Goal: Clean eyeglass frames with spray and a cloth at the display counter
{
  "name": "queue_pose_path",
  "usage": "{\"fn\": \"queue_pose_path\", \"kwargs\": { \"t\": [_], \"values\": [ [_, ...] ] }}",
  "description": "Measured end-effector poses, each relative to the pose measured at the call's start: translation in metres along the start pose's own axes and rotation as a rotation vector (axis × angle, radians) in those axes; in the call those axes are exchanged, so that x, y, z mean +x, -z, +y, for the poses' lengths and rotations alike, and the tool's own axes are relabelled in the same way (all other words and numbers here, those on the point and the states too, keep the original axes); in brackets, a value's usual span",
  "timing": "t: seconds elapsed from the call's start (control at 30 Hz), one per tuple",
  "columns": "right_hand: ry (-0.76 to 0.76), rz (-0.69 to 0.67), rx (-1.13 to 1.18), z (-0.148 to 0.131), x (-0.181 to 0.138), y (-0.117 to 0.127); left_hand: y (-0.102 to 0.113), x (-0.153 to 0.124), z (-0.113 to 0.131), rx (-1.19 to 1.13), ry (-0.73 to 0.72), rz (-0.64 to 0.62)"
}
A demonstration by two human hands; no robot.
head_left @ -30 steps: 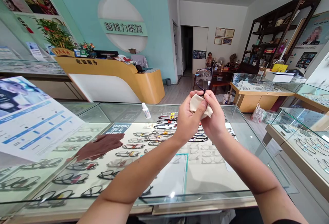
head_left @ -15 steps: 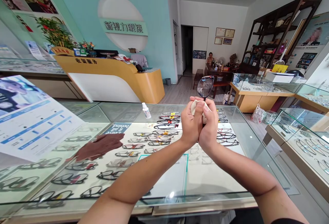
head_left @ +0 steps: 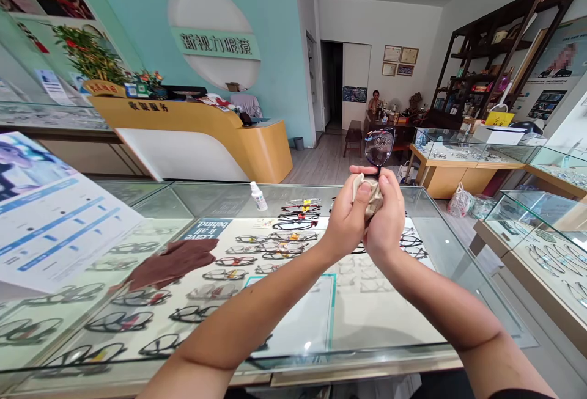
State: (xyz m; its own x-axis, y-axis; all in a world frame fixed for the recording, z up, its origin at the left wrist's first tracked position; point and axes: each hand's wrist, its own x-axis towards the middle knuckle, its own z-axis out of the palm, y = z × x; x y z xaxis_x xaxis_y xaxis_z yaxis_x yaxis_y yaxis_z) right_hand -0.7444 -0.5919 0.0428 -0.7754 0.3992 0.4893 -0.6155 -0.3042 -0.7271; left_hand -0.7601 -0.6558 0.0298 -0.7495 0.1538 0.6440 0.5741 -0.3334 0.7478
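Both hands are raised together above the glass counter. A pair of eyeglasses [head_left: 380,147] stands on end, one dark-rimmed lens showing above the fingers and the other part hidden. My left hand [head_left: 345,220] is closed on a crumpled beige cloth [head_left: 369,190], its thumb pressing the cloth about the hidden part of the glasses. Around the other side of the glasses and cloth wraps my right hand [head_left: 386,222], also closed. A small white spray bottle [head_left: 258,197] stands on the counter beyond my left forearm. To the left lies a brown cloth [head_left: 172,261], spread loosely on the glass.
The glass display counter [head_left: 380,329] holds rows of eyeglasses [head_left: 229,260]. A folded printed card [head_left: 59,215] stands at its left. More glass cases [head_left: 541,252] line the right side. Farther back are a yellow-and-white reception desk [head_left: 183,148] and a seated person [head_left: 375,103].
My hands have shifted slightly right with the eyeglasses and beige cloth. The lens has turned more face-on, and more of the cloth shows between my thumbs. The view has swung a little.
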Motion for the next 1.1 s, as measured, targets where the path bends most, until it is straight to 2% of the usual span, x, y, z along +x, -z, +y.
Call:
{"fn": "queue_pose_path", "kwargs": {
  "t": [0.1, 0.33, 0.47, 0.63, 0.73, 0.8, 0.97, 1.1],
  "values": [
    [0.000, -0.002, -0.040, 0.001, 0.000, 0.000, 0.001, 0.000, 0.004, 0.013, 0.037, -0.030],
    [0.090, -0.068, -0.115, 0.009, -0.015, 0.003, -0.002, -0.002, 0.002, 0.070, 0.032, 0.092],
    [0.098, -0.078, -0.182, 0.019, -0.015, 0.025, -0.006, -0.003, -0.008, 0.051, 0.101, 0.032],
    [0.218, -0.052, -0.389, 0.035, -0.014, 0.066, -0.009, -0.006, -0.022, 0.096, 0.167, -0.091],
    [0.246, -0.089, -0.500, 0.046, -0.016, 0.084, 0.001, -0.013, -0.029, 0.212, 0.208, -0.134],
    [0.279, -0.162, -0.564, 0.054, -0.019, 0.090, 0.013, -0.021, -0.035, 0.269, 0.217, -0.128],
    [0.407, -0.373, -0.712, 0.073, -0.033, 0.093, 0.047, -0.051, -0.048, 0.444, 0.178, -0.033],
    [0.409, -0.436, -0.748, 0.077, -0.044, 0.091, 0.059, -0.068, -0.056, 0.475, 0.179, -0.005]
  ]
}}
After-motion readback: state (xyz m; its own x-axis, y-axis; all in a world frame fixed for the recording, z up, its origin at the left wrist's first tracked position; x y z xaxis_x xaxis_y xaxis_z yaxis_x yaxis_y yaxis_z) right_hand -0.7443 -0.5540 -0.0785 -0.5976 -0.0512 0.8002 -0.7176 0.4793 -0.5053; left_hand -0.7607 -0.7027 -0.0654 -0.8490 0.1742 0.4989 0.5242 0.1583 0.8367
